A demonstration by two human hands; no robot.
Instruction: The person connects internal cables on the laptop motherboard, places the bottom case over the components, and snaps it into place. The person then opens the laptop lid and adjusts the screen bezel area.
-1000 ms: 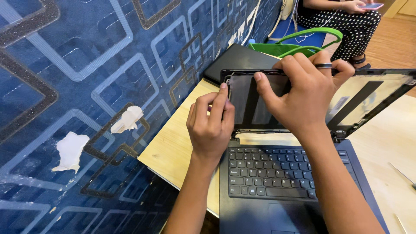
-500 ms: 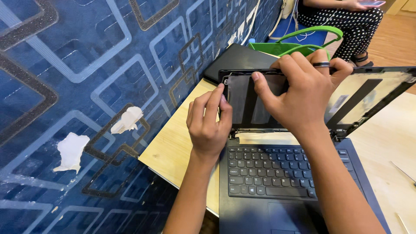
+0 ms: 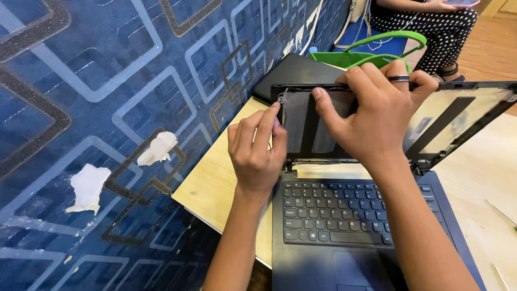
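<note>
A dark blue laptop with a black keyboard (image 3: 344, 215) is lying open on the pale wooden table (image 3: 221, 178), pushed up near a blue wall patterned with silver and bronze rounded squares (image 3: 124, 97). Its lid is missing the screen — the bare dark grey inner back panel of the lid (image 3: 309, 134) is showing inside the black frame.

The left hand (image 3: 257, 156) is resting at the left edge of that lid, its fingers curled and the fingertips (image 3: 274, 110) pressing against the upper left corner of the frame. The right hand (image 3: 377, 116) is spreading over the middle of the panel, thumb down on the grey surface and the other fingers hooked over the top edge; a dark ring is sitting on one finger.

Behind the lid, a flat black slab (image 3: 293, 73) is lying on the table, with a green plastic basket with handles (image 3: 371, 51) just beyond it. Farther back, another person in a black dotted garment (image 3: 431, 21) is sitting — only the lap and hands are showing.
</note>
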